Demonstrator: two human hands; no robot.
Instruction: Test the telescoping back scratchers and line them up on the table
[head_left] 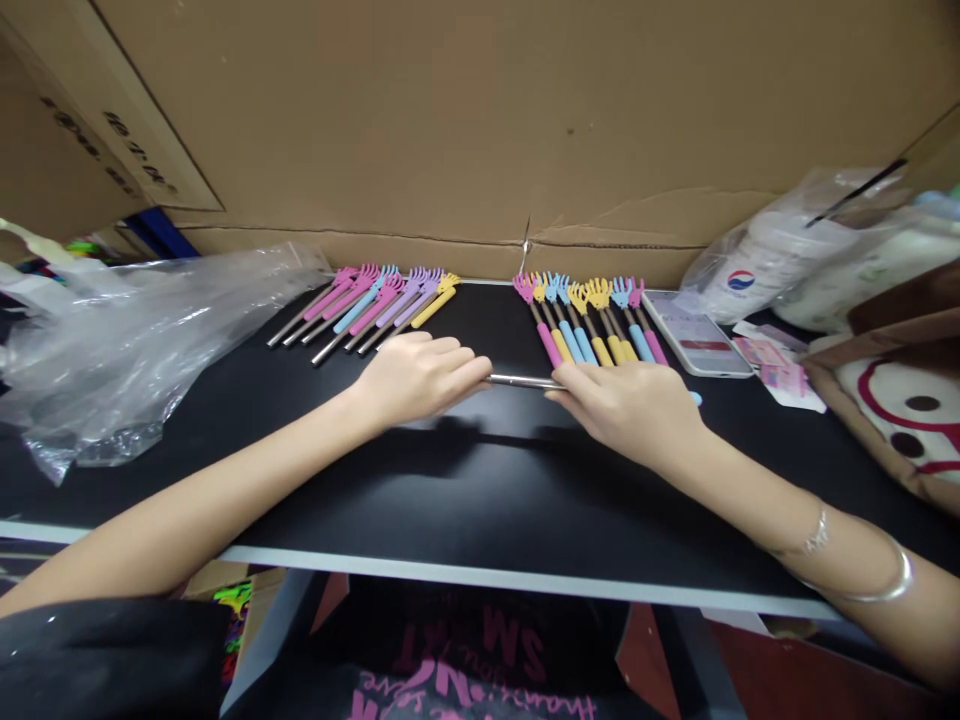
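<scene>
A sheet of brown cardboard closes off the back, its face matte and creased, with a ragged line along the bottom; handwriting at its left is too blurred to read. Before it spreads the black surface, smooth and faintly glossy, edged by a pale strip. A crinkled, clear plastic bag lies at the left. Below the edge, dark material with pink lettering runs out of view. At the far right a brown bag with a cartoon face is cut off.

Two slanting rows of claw-headed sticks lie near the cardboard: the left row mixes pink, blue, purple and yellow sleeves with bare, shiny metal tubes; the lower ends of the right row vanish behind the right hand. Both that hand and the left hand have a closed grip around a slim metal rod, held level above the surface in front of the rows. Its ends are hidden by the fingers; a light-blue tip peeks out past the right hand.

A white cup stands in thin plastic, near a flat phone. Smallest is a silvery bangle on the right arm.
</scene>
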